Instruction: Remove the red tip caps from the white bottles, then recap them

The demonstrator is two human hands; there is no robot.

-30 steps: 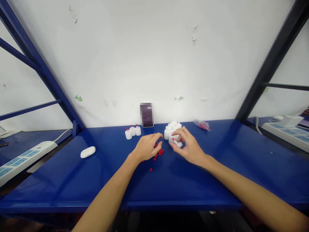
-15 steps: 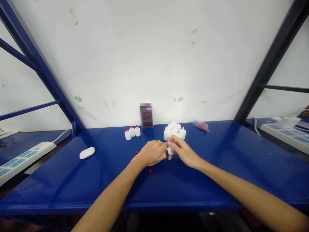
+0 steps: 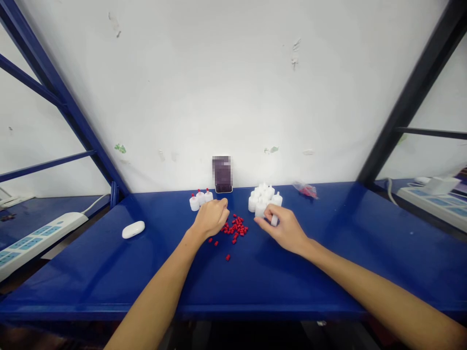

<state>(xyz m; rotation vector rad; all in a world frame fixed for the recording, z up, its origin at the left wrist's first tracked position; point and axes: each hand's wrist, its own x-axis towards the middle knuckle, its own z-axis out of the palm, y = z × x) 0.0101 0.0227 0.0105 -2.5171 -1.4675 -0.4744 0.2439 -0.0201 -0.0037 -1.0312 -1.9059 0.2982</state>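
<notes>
My left hand (image 3: 212, 217) is closed just in front of the small white bottles with red caps (image 3: 194, 202), partly covering one of them. Whatever lies in its curled fingers is hidden. My right hand (image 3: 286, 227) is curled round a small white bottle (image 3: 274, 220), mostly covered by the fingers. Directly behind it stands a cluster of white bottles with bare nozzle tips (image 3: 260, 198). Between my hands many small red caps (image 3: 238, 226) lie scattered, and a single red cap (image 3: 228, 257) sits nearer the front.
A phone (image 3: 222, 174) leans on the wall at the back. The blue table (image 3: 292, 287) also bears a white oval case (image 3: 133, 229) at left and a clear bag with red contents (image 3: 306, 189) at back right. Power strips (image 3: 40, 238) flank it.
My hands met at a white bottle half a second ago and are now apart. The left has moved left toward the capped bottles, uncovering the red caps; the right has shifted slightly right.
</notes>
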